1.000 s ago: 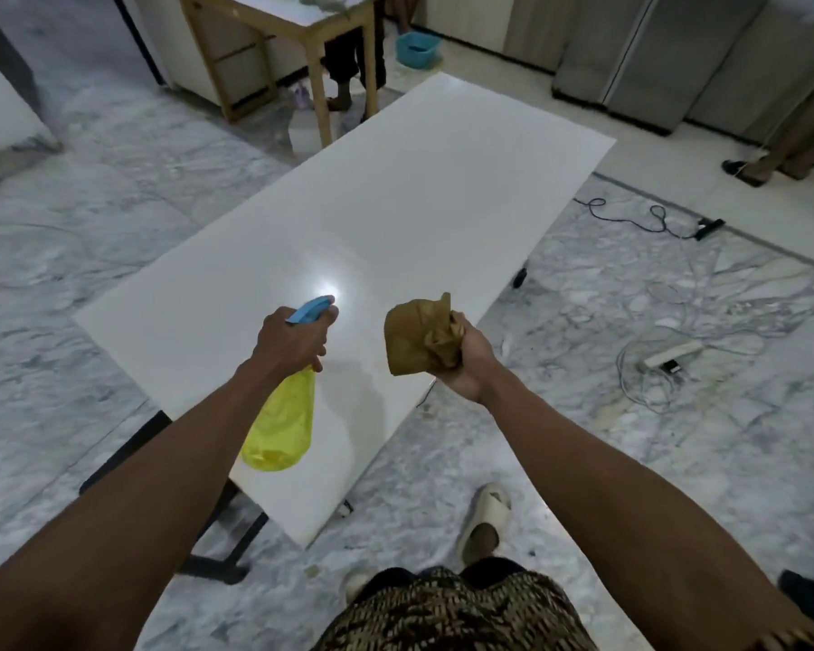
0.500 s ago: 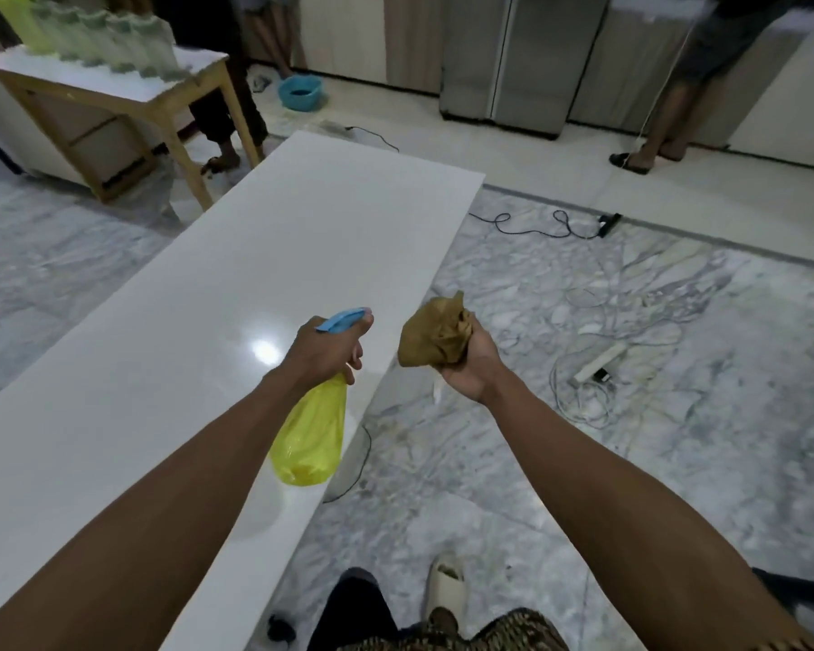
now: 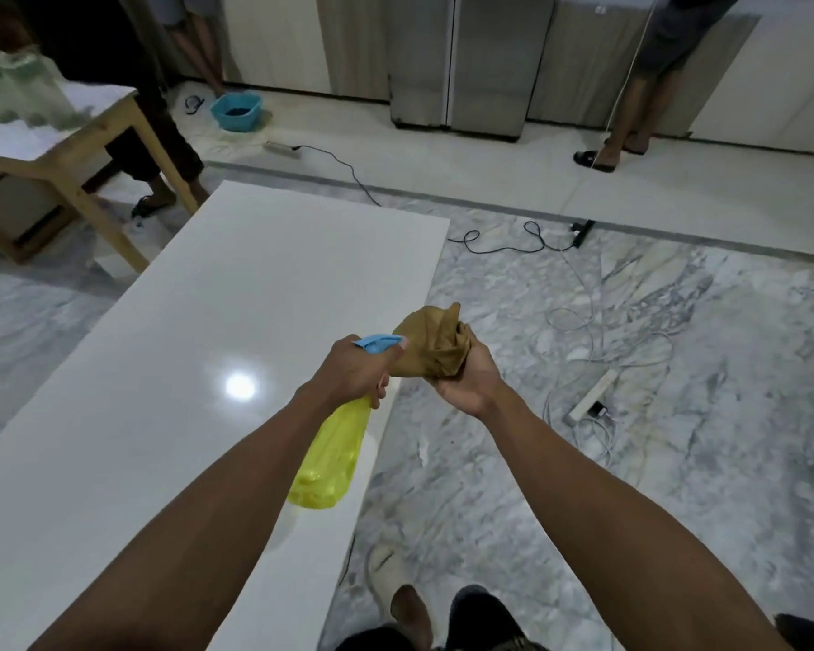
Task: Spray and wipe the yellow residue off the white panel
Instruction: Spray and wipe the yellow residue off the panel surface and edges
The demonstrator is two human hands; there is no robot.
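At the far left, a wooden table (image 3: 74, 148) stands with a blurry pack of clear bottles (image 3: 17, 89) on top. A person's legs (image 3: 161, 148) show just behind it. A little blue tub (image 3: 236, 112) sits on the pale floor near the back wall.

The big white panel (image 3: 161, 368) takes up the left half of the view. It is flat and shiny, and a round spot of light shines on it. No yellow mess can be seen on the part that shows.

The left hand (image 3: 356, 371) is above the panel's right edge. Its fingers are curled tight round the neck of a spray bottle (image 3: 332, 455). The bottle has a see-through yellow body that hangs down under the hand and a blue top that points right, at the cloth.

The right hand (image 3: 466, 375) is just beside the left one, over the marble floor (image 3: 677, 462). Its fingers squeeze a bunched-up brown cloth (image 3: 435, 343). The blue nozzle is right up against the cloth.

On the floor to the right lie a white power strip (image 3: 590, 397), loose white wires and a black cable (image 3: 504, 244). Another person's legs (image 3: 630, 119) stand at the back right by the grey cabinets (image 3: 452, 58).
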